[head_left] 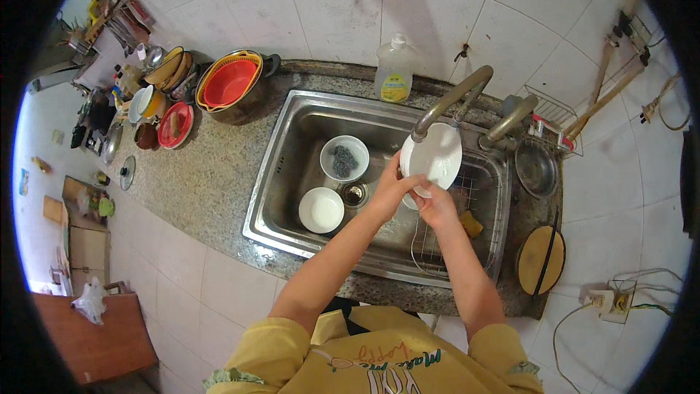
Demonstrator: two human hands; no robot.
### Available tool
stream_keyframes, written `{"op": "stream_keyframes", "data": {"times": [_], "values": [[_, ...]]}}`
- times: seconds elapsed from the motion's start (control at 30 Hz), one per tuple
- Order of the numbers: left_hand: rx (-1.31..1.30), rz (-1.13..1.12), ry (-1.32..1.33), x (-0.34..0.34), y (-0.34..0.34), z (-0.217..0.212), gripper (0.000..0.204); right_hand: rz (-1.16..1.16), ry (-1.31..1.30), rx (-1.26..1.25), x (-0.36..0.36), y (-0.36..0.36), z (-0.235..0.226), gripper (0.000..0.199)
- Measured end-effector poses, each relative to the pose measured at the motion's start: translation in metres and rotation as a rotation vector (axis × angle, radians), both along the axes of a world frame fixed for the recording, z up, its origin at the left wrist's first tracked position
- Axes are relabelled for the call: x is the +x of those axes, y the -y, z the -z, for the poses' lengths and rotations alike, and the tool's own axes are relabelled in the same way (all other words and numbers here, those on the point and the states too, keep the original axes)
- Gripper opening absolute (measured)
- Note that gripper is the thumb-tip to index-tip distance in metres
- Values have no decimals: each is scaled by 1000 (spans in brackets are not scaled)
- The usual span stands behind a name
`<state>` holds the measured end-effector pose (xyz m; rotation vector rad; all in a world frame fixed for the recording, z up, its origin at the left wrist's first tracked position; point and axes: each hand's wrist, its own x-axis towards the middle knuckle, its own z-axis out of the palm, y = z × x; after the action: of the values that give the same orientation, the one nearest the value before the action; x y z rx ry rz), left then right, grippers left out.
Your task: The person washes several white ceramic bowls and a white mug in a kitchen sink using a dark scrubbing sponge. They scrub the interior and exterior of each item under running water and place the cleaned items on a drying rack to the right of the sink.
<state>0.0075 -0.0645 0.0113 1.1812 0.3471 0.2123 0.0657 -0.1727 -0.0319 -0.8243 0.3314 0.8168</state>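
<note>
A shallow white dish is tilted beneath the curved faucet, held in both hands over the right half of the steel sink. My left hand grips its left edge. At the lower rim, my right hand has its fingers closed on the same dish. Whether water is running cannot be made out. Down in the sink's left half sit two white bowls: one bowl contains a dark grey scouring pad, and the other bowl stands nearer me. Part of another white piece shows below my hands.
A wire rack and a yellow sponge lie in the sink's right side. Behind the sink stands a soap bottle. Right of it are a metal bowl and a round board. Stacked basins occupy the left counter.
</note>
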Motion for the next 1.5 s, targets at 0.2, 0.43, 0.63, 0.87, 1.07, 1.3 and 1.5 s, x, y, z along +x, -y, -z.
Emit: {"op": "stream_keyframes", "data": {"times": [0.2, 0.43, 0.63, 0.87, 1.07, 1.3, 1.5], "values": [[555, -101, -69, -5, -12, 6, 72, -108, 25, -63, 6, -1, 16, 29], [1051, -32, -63, -17, -18, -32, 77, -178, 339, -276, 34, 15, 7, 24], [1406, 20, -344, -23, -22, -58, 77, -47, 483, -57, 32, 9, -8, 24], [695, -172, -476, -58, -101, -30, 60, -270, 305, -247, 4, 0, 40, 19], [1505, -386, -568, -106, -134, -19, 58, -554, 366, -377, -35, -31, 97, 18], [-396, -399, -282, -208, -260, -18, 55, -1297, 588, -778, -60, -105, 204, 16], [-311, -520, -121, -294, -395, -59, 62, -735, 136, -879, -93, -111, 352, 45]]}}
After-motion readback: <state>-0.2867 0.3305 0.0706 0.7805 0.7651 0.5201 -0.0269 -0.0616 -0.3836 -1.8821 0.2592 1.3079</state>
